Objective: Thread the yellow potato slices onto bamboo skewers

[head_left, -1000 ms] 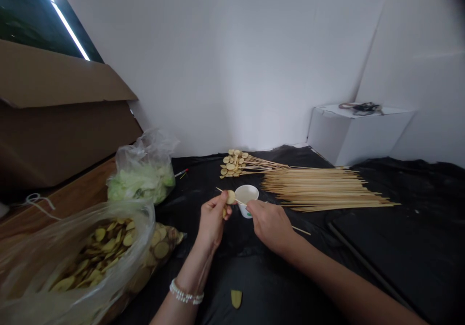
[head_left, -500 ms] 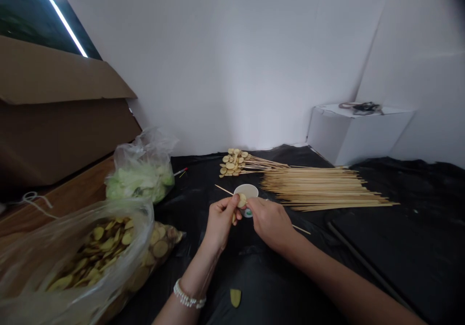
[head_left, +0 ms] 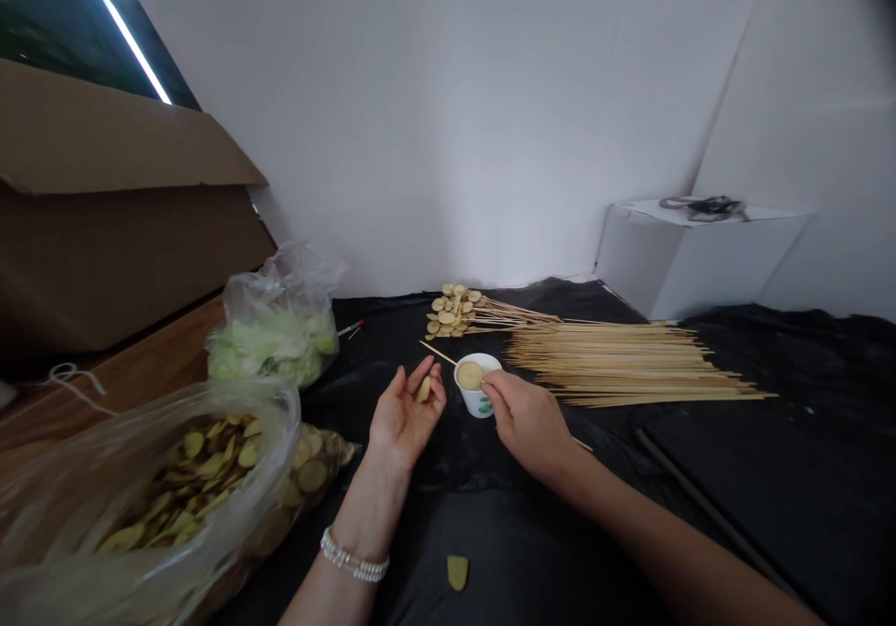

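My right hand [head_left: 528,421] pinches a thin wooden skewer [head_left: 437,353] just beside a round potato slice [head_left: 469,377] threaded on it. The skewer passes over a white paper cup [head_left: 478,404] and slants down to the right under my hand. My left hand [head_left: 402,421] is palm up, left of the cup, with a loose potato slice [head_left: 424,389] resting against its curled fingers. It no longer touches the skewer. A single oblong slice [head_left: 457,572] lies on the black sheet [head_left: 413,533] nearer to me.
Many bare skewers [head_left: 630,360] lie right of the cup, and skewers tipped with potato slices [head_left: 454,311] lie behind it. A plastic bag of potato slices [head_left: 203,477] and a bag of pale green vegetable [head_left: 276,341] stand left. A white box [head_left: 690,257] is at the back right.
My left hand has let go of the skewered slice, moved left and turned palm up. The right hand keeps the skewer, and the slice on it now shows in full.
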{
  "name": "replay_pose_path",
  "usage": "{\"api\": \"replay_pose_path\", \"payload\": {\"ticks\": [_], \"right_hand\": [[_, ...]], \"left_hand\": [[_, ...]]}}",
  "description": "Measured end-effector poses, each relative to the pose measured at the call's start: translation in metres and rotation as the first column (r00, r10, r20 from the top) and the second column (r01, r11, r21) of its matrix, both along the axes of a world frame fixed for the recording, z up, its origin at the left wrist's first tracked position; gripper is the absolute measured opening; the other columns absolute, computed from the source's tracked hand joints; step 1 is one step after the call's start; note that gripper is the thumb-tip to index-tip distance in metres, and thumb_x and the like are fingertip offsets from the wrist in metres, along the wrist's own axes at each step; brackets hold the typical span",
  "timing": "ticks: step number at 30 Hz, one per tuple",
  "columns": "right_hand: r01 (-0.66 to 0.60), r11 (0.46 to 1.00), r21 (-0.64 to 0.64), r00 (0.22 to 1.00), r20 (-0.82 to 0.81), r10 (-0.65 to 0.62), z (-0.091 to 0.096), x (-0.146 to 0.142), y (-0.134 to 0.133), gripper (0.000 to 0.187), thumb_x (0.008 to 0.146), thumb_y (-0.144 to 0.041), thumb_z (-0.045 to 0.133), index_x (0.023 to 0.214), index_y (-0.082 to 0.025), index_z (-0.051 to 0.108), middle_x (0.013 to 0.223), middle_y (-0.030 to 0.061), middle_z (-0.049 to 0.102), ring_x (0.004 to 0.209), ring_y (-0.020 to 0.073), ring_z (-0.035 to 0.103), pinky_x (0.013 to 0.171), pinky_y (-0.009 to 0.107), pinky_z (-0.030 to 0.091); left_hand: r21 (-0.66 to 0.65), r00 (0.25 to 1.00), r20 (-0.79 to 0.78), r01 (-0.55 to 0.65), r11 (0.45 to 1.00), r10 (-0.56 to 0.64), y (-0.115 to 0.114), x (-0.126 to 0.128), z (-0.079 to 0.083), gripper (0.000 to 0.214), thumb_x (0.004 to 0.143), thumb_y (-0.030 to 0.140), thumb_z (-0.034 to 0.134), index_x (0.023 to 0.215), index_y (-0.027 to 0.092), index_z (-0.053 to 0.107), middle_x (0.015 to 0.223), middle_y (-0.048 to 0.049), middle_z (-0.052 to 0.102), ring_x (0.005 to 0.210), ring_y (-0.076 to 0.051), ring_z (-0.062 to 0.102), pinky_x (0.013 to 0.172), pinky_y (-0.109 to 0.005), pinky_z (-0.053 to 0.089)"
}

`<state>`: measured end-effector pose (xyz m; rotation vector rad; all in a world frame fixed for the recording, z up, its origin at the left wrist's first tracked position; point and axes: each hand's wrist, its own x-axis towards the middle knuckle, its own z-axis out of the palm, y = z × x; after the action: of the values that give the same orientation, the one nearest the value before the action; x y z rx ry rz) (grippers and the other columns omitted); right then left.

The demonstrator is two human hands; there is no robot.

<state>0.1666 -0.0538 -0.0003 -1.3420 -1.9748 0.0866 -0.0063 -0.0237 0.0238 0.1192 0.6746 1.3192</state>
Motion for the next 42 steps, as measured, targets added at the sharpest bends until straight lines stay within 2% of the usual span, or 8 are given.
{"api": "replay_pose_path", "payload": {"ticks": [5, 9, 15, 20, 27, 32, 38, 42], "right_hand": [[-0.003, 1.0, -0.031, 1.0, 0.024, 0.004, 0.0, -0.001, -0.001, 0.026, 0.096, -0.027, 0.036, 0.088, -0.021, 0.06, 0.082, 0.0011, 0.066, 0.075, 0.0136, 0.06, 0.067, 0.023, 0.035], [0.002, 0.999, -0.032, 1.0, 0.029, -0.001, 0.0, -0.001, -0.001, 0.026, 0.096, -0.026, 0.036, 0.089, -0.02, 0.061, 0.083, 0.0014, 0.067, 0.076, 0.0138, 0.06, 0.067, 0.023, 0.036], [-0.005, 1.0, -0.016, 0.999, 0.047, 0.005, -0.003, 0.0, 0.001, 0.028, 0.096, -0.026, 0.035, 0.092, -0.02, 0.062, 0.086, 0.0028, 0.067, 0.078, 0.0134, 0.06, 0.067, 0.023, 0.037], [-0.003, 1.0, -0.02, 0.999, 0.04, 0.004, -0.003, 0.0, 0.002, 0.027, 0.096, -0.026, 0.035, 0.091, -0.021, 0.061, 0.085, 0.0023, 0.067, 0.077, 0.0134, 0.06, 0.067, 0.023, 0.036], [-0.001, 0.999, -0.033, 0.999, 0.034, 0.002, 0.0, 0.001, 0.0, 0.026, 0.096, -0.025, 0.036, 0.09, -0.02, 0.061, 0.086, 0.0024, 0.067, 0.078, 0.0138, 0.06, 0.068, 0.023, 0.036], [0.003, 0.999, -0.039, 0.999, 0.042, -0.002, -0.001, 0.001, 0.001, 0.026, 0.096, -0.026, 0.036, 0.089, -0.02, 0.061, 0.083, 0.0018, 0.067, 0.076, 0.0138, 0.06, 0.067, 0.023, 0.035], [0.001, 0.999, -0.04, 0.999, 0.034, 0.0, -0.001, 0.001, 0.001, 0.025, 0.095, -0.026, 0.038, 0.089, -0.02, 0.061, 0.085, 0.0021, 0.067, 0.076, 0.0141, 0.06, 0.066, 0.023, 0.034], [0.005, 0.999, -0.048, 0.999, 0.036, -0.003, 0.0, 0.001, 0.001, 0.025, 0.095, -0.026, 0.037, 0.089, -0.02, 0.061, 0.085, 0.0025, 0.067, 0.077, 0.0145, 0.061, 0.067, 0.024, 0.034]], "left_hand": [[0.009, 0.999, -0.03, -0.042, 0.999, 0.043, 0.004, -0.003, -0.003, 0.049, 0.073, -0.007, 0.036, 0.118, 0.004, 0.053, 0.098, -0.0167, 0.06, 0.089, -0.019, 0.065, 0.07, -0.026, 0.058], [0.075, 0.995, -0.094, -0.032, 0.997, 0.039, 0.003, 0.001, -0.005, 0.055, 0.068, -0.016, 0.036, 0.116, 0.002, 0.055, 0.1, -0.0172, 0.062, 0.093, -0.019, 0.066, 0.079, -0.025, 0.057], [0.187, 0.966, -0.251, -0.02, 0.982, 0.067, 0.001, 0.008, -0.008, 0.038, 0.076, -0.01, 0.048, 0.108, 0.007, 0.061, 0.101, -0.0161, 0.066, 0.092, -0.018, 0.067, 0.081, -0.025, 0.056], [0.237, 0.934, -0.357, 0.061, 0.97, 0.029, -0.001, 0.009, -0.011, 0.022, 0.08, 0.001, 0.056, 0.098, 0.012, 0.062, 0.099, -0.0135, 0.069, 0.075, -0.012, 0.067, 0.066, -0.019, 0.056], [0.213, 0.923, -0.386, 0.087, 0.973, 0.002, -0.002, 0.009, -0.01, 0.016, 0.088, 0.013, 0.051, 0.097, 0.011, 0.064, 0.084, -0.0104, 0.069, 0.063, -0.009, 0.063, 0.055, -0.017, 0.052], [0.227, 0.92, -0.391, 0.082, 0.97, 0.014, -0.003, 0.01, -0.011, 0.015, 0.083, 0.007, 0.055, 0.095, 0.011, 0.064, 0.088, -0.0108, 0.069, 0.068, -0.01, 0.064, 0.059, -0.018, 0.053], [0.277, 0.897, -0.437, 0.057, 0.959, 0.072, -0.001, 0.007, -0.015, 0.006, 0.075, 0.009, 0.068, 0.076, 0.01, 0.062, 0.091, -0.0101, 0.069, 0.062, -0.006, 0.06, 0.053, -0.013, 0.049], [0.283, 0.887, -0.453, 0.05, 0.958, 0.088, -0.001, 0.006, -0.015, 0.008, 0.076, 0.009, 0.066, 0.085, 0.008, 0.067, 0.076, -0.0048, 0.065, 0.059, -0.005, 0.058, 0.053, -0.011, 0.048]]}}
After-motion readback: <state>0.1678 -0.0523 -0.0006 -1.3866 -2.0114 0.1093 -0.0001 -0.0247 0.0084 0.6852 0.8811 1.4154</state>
